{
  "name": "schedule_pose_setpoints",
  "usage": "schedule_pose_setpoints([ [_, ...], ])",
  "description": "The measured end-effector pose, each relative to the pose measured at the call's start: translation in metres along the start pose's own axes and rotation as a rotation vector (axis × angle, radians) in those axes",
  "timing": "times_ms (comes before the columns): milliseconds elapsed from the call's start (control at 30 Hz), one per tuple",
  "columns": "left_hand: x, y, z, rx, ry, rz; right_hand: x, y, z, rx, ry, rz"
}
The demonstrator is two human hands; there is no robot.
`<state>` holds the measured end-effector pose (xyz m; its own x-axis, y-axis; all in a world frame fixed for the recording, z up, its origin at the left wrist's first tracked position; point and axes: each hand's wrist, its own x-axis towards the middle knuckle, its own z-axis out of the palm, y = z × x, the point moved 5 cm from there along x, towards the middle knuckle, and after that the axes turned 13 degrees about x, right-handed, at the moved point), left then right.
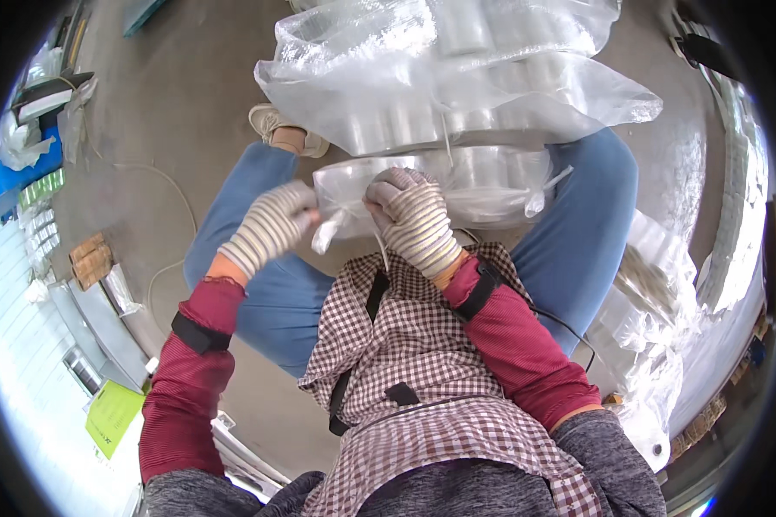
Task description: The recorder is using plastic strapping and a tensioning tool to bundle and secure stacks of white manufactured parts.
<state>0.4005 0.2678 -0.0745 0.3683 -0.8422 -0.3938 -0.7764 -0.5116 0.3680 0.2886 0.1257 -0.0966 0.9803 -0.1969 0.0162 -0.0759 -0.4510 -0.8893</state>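
A clear plastic bag (487,168) of round, shiny, can-like pieces lies between my knees, with twisted ends at its left and right. My right hand (409,211), in a striped knit glove, is closed at the bag's near edge. A thin white strip (383,252) hangs from beneath its fingers. My left hand (276,220), gloved alike and slightly blurred, is curled just left of the bag's twisted left end (328,231). Whatever its fingers may hold is hidden. Behind this bag, larger clear bags (457,86) of similar pieces are stacked.
Crumpled clear plastic (655,310) lies by my right knee. Brown cardboard pieces (90,260), a yellow-green sheet (112,418) and a blue bin (26,168) are at the left. A thin cord (168,177) runs over the grey floor (181,95).
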Motion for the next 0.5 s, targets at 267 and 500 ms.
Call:
schedule_pose_setpoints([
  [267,0.004,0.017,0.026,-1.217,0.103,-0.503,-0.001,0.0,-0.003,0.023,0.115,-0.093],
  [500,-0.021,-0.042,0.033,-0.631,0.522,-0.7,-0.015,-0.028,-0.051,0.239,0.012,-0.029],
])
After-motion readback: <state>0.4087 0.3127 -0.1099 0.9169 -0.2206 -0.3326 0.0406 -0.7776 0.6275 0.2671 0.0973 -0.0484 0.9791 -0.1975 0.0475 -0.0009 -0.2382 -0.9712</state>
